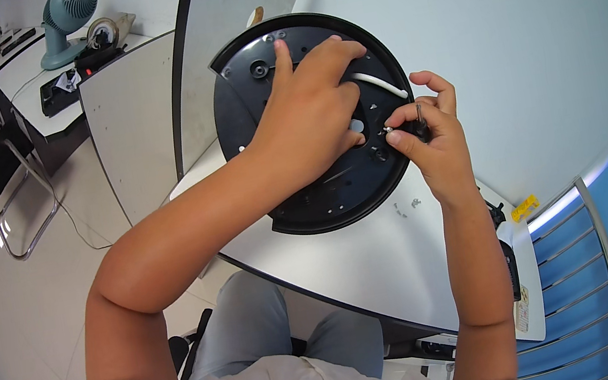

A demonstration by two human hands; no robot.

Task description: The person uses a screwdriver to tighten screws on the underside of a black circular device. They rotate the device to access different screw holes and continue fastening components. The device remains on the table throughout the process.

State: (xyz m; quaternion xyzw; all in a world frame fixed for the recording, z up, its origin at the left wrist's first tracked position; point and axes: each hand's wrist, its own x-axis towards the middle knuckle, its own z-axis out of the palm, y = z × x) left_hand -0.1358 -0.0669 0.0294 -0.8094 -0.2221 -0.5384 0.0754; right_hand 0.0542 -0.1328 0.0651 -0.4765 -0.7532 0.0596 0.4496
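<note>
While partly hiding a black disc [337, 186] under the spread left grip [313, 109], pinches a silvery bit [388, 129] near the disc's right rim with the right grip [438, 140]. Too small to identify.

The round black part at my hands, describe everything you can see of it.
The black part is a broad, shallow disc with a raised rim around its right side and a flatter, rimless section at left. It looks like glossy plastic. Its face has small holes, round bosses and an opening near the middle; a curved white tube runs across the upper right. It is tilted above the white table. The left hand spreads across it; the right hand pinches a small shiny piece beside its right side.
</note>
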